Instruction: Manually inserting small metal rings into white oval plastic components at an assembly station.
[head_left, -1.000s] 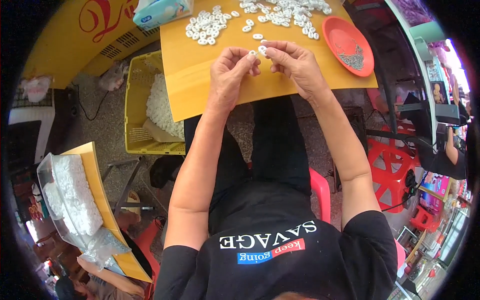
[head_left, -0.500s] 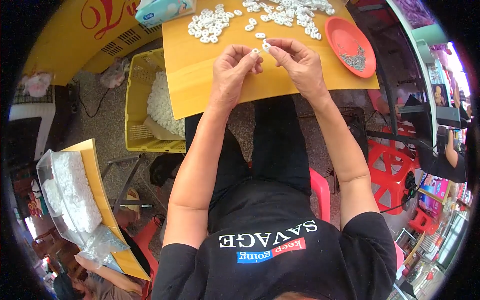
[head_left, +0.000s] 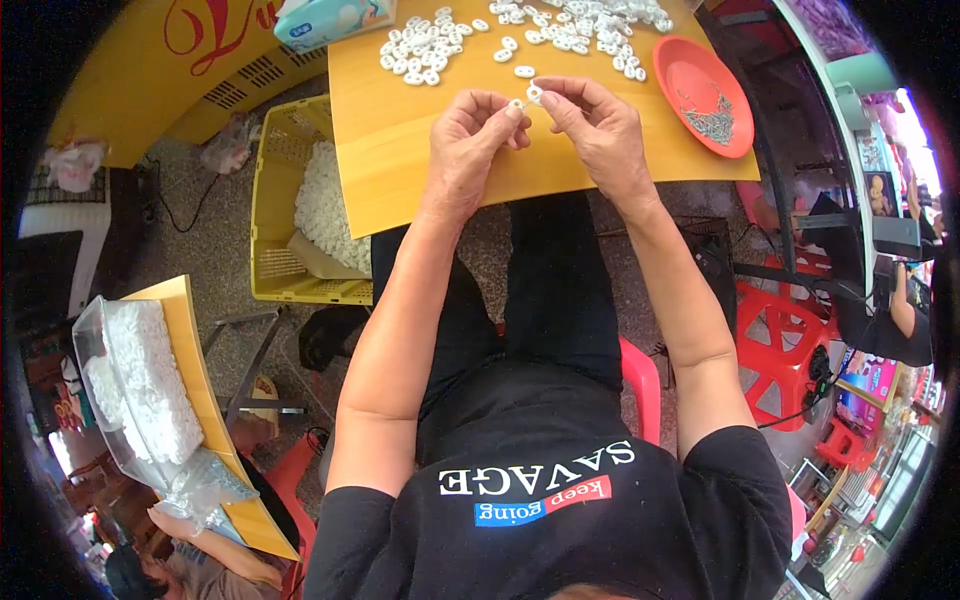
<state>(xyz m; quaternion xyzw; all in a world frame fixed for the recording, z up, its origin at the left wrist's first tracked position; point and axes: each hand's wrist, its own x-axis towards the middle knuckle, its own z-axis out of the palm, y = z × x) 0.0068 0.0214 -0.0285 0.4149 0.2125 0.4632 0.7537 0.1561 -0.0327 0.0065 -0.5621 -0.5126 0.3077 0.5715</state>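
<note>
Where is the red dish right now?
In the head view, the red dish lies on the table's right side, to the right of the right hand and beside the nearest white pieces.

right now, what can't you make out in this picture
Held white pieces, head view: partly covered by the left hand and right hand; any link between them is too small to tell.
Grey metal bits, head view: too small to tell singly.
Yellow crate, head view: right side hidden by the table.
Tissue pack, head view: cut off by the top edge.
</note>
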